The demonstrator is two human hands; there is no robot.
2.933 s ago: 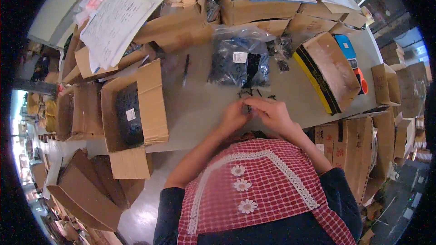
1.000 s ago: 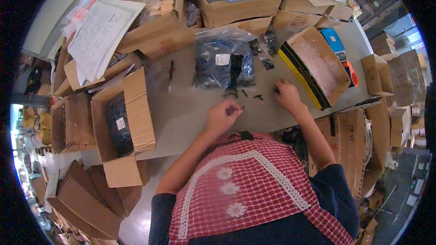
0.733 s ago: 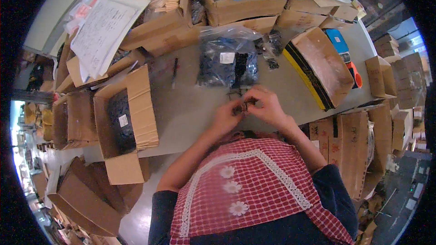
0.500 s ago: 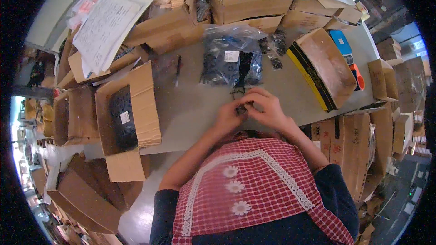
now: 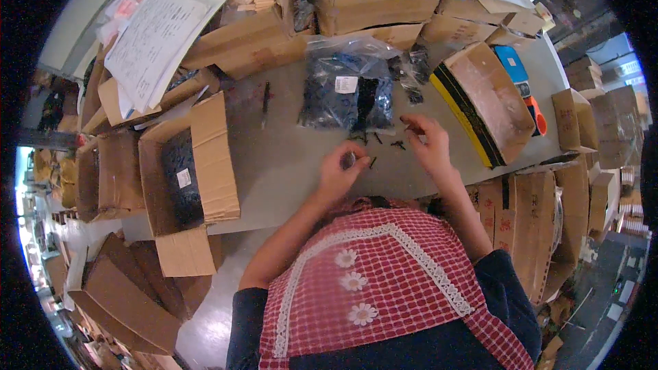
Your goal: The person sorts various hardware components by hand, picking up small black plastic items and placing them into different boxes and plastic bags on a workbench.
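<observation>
The left hand (image 5: 340, 170) is held low over the grey table (image 5: 288, 164), the forearm coming up from the lower edge, the wrist bent inward. Its fingers are curled together, and thumb and forefinger are pinched on a small black part (image 5: 351, 159) — what kind of part cannot be told. The right hand (image 5: 428, 144) is stretched further out, palm down, its fingers loosely spread and bent over a few loose black parts (image 5: 396, 144) scattered on the table; whether any of them is touched cannot be made out. Another small black piece (image 5: 372, 162) lies just beside the left hand.

Just beyond the hands a clear plastic bag of black parts (image 5: 346, 92) with a white label is laid flat on the table. A black pen (image 5: 264, 103) is seen to its left. An open cardboard box (image 5: 185, 178) with dark contents stands at the table's left edge, and a flat brown box with a yellow-and-black side (image 5: 480, 106) is set to the right. The table is ringed by stacked cartons, with printed sheets of paper (image 5: 154, 38) laid on those at the far left — a crowded storeroom. A red-checked apron (image 5: 377, 281) with white daisies is worn.
</observation>
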